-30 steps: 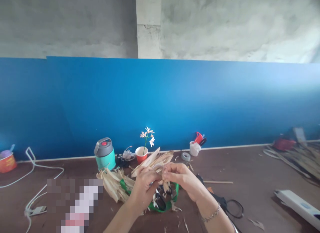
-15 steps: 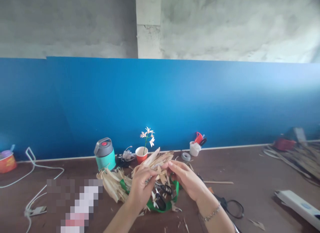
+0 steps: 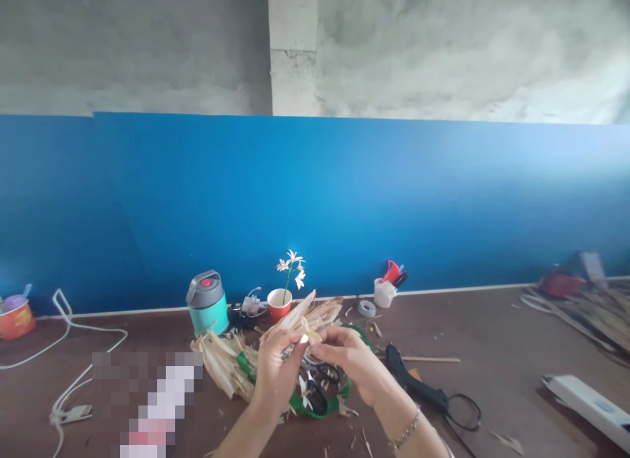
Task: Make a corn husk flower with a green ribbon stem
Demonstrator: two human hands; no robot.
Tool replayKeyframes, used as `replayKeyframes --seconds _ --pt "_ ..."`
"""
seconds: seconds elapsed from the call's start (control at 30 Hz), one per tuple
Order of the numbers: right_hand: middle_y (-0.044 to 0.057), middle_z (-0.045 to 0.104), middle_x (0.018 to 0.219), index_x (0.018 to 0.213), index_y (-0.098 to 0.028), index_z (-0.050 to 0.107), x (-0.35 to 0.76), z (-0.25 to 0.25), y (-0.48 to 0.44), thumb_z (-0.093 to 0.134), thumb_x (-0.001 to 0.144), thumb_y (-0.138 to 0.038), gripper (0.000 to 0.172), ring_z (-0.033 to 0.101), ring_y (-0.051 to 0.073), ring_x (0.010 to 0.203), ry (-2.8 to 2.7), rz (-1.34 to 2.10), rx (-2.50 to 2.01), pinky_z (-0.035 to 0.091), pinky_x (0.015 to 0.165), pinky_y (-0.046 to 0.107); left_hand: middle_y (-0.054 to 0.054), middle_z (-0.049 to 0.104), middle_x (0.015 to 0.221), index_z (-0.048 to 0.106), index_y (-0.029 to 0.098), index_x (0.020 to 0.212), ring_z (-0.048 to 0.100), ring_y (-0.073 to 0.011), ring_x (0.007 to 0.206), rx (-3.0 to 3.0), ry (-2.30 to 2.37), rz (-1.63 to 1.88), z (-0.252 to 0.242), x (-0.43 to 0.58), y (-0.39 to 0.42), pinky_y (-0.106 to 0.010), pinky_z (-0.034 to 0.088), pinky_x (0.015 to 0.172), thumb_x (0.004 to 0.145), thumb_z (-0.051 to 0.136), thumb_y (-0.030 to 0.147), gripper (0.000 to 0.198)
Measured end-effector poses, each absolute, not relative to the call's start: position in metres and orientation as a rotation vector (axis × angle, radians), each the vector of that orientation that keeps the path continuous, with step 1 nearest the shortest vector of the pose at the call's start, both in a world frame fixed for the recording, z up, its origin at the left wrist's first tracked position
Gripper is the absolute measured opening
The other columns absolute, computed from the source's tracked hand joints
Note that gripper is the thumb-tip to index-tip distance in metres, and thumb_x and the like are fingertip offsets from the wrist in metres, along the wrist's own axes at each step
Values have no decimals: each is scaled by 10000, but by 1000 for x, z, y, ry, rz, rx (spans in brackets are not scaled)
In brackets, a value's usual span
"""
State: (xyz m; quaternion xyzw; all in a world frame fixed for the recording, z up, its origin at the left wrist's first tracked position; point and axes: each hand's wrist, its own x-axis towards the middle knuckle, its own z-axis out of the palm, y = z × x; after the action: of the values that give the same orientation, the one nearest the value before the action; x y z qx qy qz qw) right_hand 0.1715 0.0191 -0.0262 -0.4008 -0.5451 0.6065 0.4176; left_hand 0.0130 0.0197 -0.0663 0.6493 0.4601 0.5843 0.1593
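Between my two hands is a small pale flower (image 3: 310, 331) with pointed petals, apparently of dried husk. My left hand (image 3: 277, 361) pinches it from the left between thumb and fingers. From the right, the thumb and fingers of my right hand (image 3: 347, 354) close on its petals. Below the hands lies a green ring-shaped tray (image 3: 322, 412) with black-handled scissors (image 3: 315, 395) and pale scraps in it. Dried husks (image 3: 226, 363) are heaped to the left and behind. A black glue gun (image 3: 418, 386) lies right of my right hand.
An orange cup (image 3: 279, 306) at the back holds a stem of finished-looking pale flowers (image 3: 291, 264). Beside it stand a teal insulated jar (image 3: 209, 307), a tape roll (image 3: 366, 308) and a white cup (image 3: 384, 292) of tools. A white cable (image 3: 69, 373) runs at left; a white device (image 3: 588, 405) lies at right.
My right hand has moved slightly left and down, turning so its thumb and fingers close on the petals. The flower has tilted, and more of the glue gun shows.
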Motion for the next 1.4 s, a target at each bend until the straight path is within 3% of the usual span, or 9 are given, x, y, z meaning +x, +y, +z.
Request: replayKeyframes --seconds 0.23,0.43,0.8,0.9,1.1,1.4 --pt "-14 562 736 793 -163 597 174 -15 14 805 601 -385 360 478 123 701 -1330 1551 -925 367 673 236 -36 674 732 710 216 703 601 -238 774 1830 1321 1676 -69 13 21 -349 396 804 788 616 311 159" --pt "-25 495 630 665 -159 543 173 -13 12 748 677 -462 366 413 111 634 -1324 1456 -953 326 611 233 -21 674 683 711 217 690 600 -213 710 1914 1292 1690 -65 14 22 -332 384 762 793 621 290 155" --pt "-12 525 639 684 -146 586 172 -21 16 725 706 -449 334 407 100 611 -1308 1511 -976 314 593 232 -17 615 668 705 188 711 570 -175 664 1731 1103 1606 -64 16 19 -263 430 648 808 615 332 196" --pt "6 549 733 780 -168 545 170 -19 15 664 760 -404 265 455 128 668 -1416 1251 -975 357 616 249 -29 636 686 704 174 692 580 -193 700 1658 1215 1618 -64 16 20 -274 443 667 779 622 342 206" --pt "55 550 914 864 -198 541 164 -23 6 567 779 -145 104 516 202 888 -1749 227 -933 405 779 329 -44 677 685 720 173 685 602 -216 702 1563 1322 1601 -57 19 17 -297 462 672 718 649 374 215" --pt "39 547 844 816 -193 575 161 -32 6 539 819 -90 110 510 184 818 -1778 -236 -914 342 740 331 -37 692 680 733 184 686 619 -229 703 1473 1244 1530 -50 27 6 -315 472 680 714 654 335 173"
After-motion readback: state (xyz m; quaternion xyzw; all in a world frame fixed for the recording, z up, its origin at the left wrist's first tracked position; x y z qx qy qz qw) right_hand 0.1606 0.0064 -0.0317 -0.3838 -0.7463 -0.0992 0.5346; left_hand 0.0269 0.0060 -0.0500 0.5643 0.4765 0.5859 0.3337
